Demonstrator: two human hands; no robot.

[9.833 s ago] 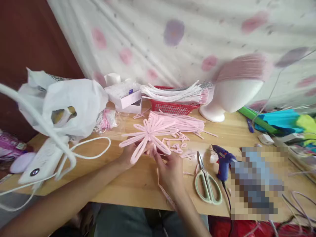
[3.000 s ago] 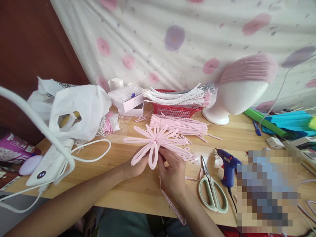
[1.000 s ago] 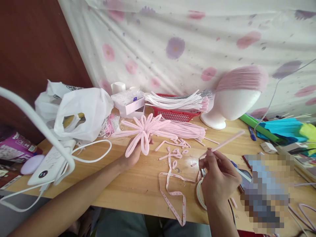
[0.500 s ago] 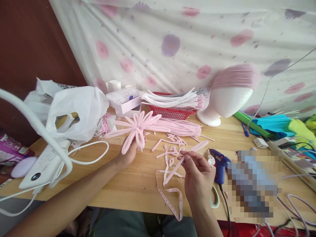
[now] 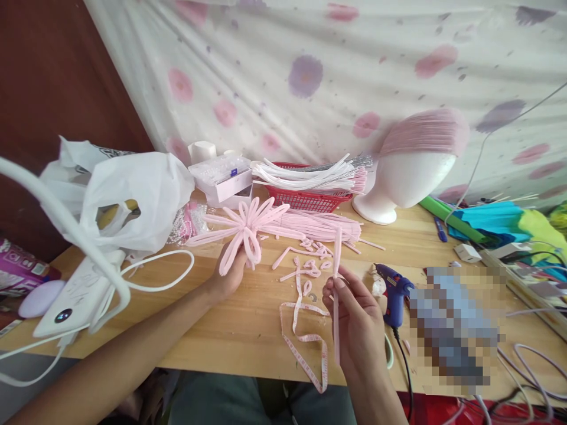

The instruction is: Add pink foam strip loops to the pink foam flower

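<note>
A flower of looped pink pipe cleaners [image 5: 246, 229] is gripped from below by my left hand [image 5: 230, 274], its petals fanned out above the fingers. The petals hide most of those fingertips. My right hand [image 5: 359, 316] pinches a single pink pipe-cleaner petal [image 5: 337, 251] between thumb and fingers. This petal stands upright, with a narrow loop above the pinch and a straight stem below it. Between the hands lie pink pipe-cleaner scraps [image 5: 310, 265] and a curling tape measure [image 5: 325, 360]. A bundle of pink pipe cleaners [image 5: 316, 226] rests behind them.
A blue glue gun [image 5: 394, 292] lies right of my right hand, its cord running to the table's front edge. At the back stand a red basket [image 5: 305, 200] of pipe cleaners and a white foam head [image 5: 411, 177]. White cables [image 5: 159, 286] and a plastic bag [image 5: 133, 200] occupy the left.
My right hand has turned the petal from a slant to upright and shifted slightly right. My left hand keeps the flower in nearly the same place.
</note>
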